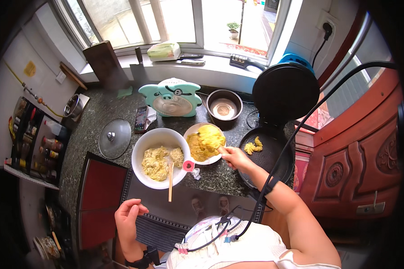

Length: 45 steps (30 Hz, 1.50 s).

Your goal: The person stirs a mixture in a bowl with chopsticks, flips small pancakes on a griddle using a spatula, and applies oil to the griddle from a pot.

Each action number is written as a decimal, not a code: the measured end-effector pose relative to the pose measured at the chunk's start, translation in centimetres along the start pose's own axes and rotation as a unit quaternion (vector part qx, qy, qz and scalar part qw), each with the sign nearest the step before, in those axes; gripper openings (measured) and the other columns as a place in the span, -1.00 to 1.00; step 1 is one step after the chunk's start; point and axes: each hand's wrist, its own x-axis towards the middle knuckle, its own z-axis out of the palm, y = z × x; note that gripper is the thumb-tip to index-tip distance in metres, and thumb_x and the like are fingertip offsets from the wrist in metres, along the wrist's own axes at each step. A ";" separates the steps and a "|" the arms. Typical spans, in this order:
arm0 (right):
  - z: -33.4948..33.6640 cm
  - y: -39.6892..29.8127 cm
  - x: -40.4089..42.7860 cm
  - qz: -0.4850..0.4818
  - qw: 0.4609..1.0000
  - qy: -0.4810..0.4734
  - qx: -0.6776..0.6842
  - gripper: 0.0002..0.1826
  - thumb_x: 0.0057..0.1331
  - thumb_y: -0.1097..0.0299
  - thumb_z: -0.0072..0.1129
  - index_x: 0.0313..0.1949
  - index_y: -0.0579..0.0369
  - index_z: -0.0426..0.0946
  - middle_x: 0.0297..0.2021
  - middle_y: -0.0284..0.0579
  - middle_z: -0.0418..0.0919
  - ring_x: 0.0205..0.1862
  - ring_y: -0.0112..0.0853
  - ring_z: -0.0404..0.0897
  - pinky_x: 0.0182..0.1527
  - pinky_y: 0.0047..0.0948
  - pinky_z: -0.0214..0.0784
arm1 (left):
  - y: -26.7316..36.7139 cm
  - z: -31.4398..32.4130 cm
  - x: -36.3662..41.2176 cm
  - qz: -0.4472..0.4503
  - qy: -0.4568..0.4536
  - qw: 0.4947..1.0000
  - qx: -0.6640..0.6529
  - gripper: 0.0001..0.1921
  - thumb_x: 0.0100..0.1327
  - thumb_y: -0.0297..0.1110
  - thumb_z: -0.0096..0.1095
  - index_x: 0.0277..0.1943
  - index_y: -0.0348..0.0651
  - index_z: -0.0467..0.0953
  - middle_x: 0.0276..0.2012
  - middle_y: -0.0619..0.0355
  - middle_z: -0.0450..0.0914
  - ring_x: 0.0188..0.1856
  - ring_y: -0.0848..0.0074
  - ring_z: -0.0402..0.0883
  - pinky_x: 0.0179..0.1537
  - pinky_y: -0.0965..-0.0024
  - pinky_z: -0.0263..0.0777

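Note:
My right hand (237,158) grips a wooden utensil (223,150) over a white plate (209,162) of yellow pancakes (197,146). A lump of yellow food (210,136) covers the utensil's far end. My left hand (130,217) hangs in front of the counter with loosely bent fingers and nothing in it. Between my hands stands a white bowl (138,169) of pale yellow batter (155,164), with wooden chopsticks (170,185) leaning over its near rim. Beneath my right forearm lies an opened electric griddle (267,164), with a small piece of yellow food (253,146) on its plate.
A black cable (291,138) crosses above the griddle and my right forearm. Behind the bowl are a phone (141,118), a pig-shaped teal board (171,99) and a dark pot (224,105). A glass lid (114,138) lies at left. Knives (192,59) rest on the windowsill.

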 end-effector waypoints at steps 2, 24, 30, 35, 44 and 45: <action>0.0 2.8 2.8 -0.110 0.949 0.076 -0.286 -0.76 0.07 0.36 0.02 -0.27 0.18 0.40 -0.54 0.01 0.49 -0.49 -0.20 0.51 -0.44 -0.30 0.34 | -0.4 -0.2 -0.2 -0.005 0.004 1.000 0.000 -0.85 0.18 -0.48 -0.09 -0.24 -0.33 0.42 -0.50 0.13 0.51 -0.45 0.55 0.51 -0.38 0.61 0.36; -6.2 8.9 -8.6 0.134 0.965 0.193 0.119 -0.88 0.19 0.36 -0.12 -0.32 0.12 0.28 -0.70 -0.32 0.25 -0.81 -0.57 0.21 -0.82 -0.57 0.04 | 1.4 5.2 3.5 -0.012 -0.103 0.994 0.019 -0.85 0.14 -0.48 -0.03 -0.26 -0.35 0.43 -0.50 0.14 0.52 -0.44 0.55 0.51 -0.37 0.60 0.32; -10.2 9.3 -5.4 0.128 0.953 0.246 0.123 -0.85 0.20 0.34 -0.08 -0.28 0.10 0.34 -0.72 -0.33 0.26 -0.81 -0.59 0.22 -0.84 -0.60 0.03 | 1.6 5.1 2.7 -0.006 -0.075 0.997 0.034 -0.85 0.14 -0.48 -0.03 -0.26 -0.35 0.42 -0.51 0.13 0.51 -0.44 0.54 0.51 -0.37 0.58 0.34; -15.0 8.2 -4.4 0.132 0.970 0.193 0.064 -0.79 0.17 0.35 -0.03 -0.18 -0.01 0.40 -0.72 -0.37 0.28 -0.80 -0.61 0.24 -0.84 -0.64 -0.01 | 1.4 5.0 2.2 -0.010 -0.067 0.997 0.041 -0.84 0.19 -0.48 -0.11 -0.23 -0.33 0.41 -0.49 0.13 0.51 -0.46 0.58 0.50 -0.40 0.64 0.35; -16.2 8.8 -4.4 0.093 0.982 0.141 0.086 -0.65 0.20 0.37 -0.09 0.01 -0.08 0.28 -0.66 -0.45 0.21 -0.76 -0.70 0.18 -0.77 -0.74 -0.01 | 2.1 6.7 1.9 -0.017 -0.060 0.997 0.035 -0.85 0.15 -0.48 -0.04 -0.25 -0.34 0.42 -0.50 0.13 0.51 -0.44 0.56 0.51 -0.37 0.60 0.35; -16.3 8.9 -4.6 0.092 0.982 0.141 0.085 -0.65 0.20 0.37 -0.09 0.01 -0.08 0.28 -0.66 -0.45 0.21 -0.76 -0.70 0.18 -0.77 -0.74 -0.01 | 2.1 6.8 1.9 -0.016 -0.060 0.997 0.035 -0.85 0.15 -0.48 -0.04 -0.25 -0.34 0.42 -0.50 0.13 0.51 -0.44 0.56 0.51 -0.37 0.60 0.35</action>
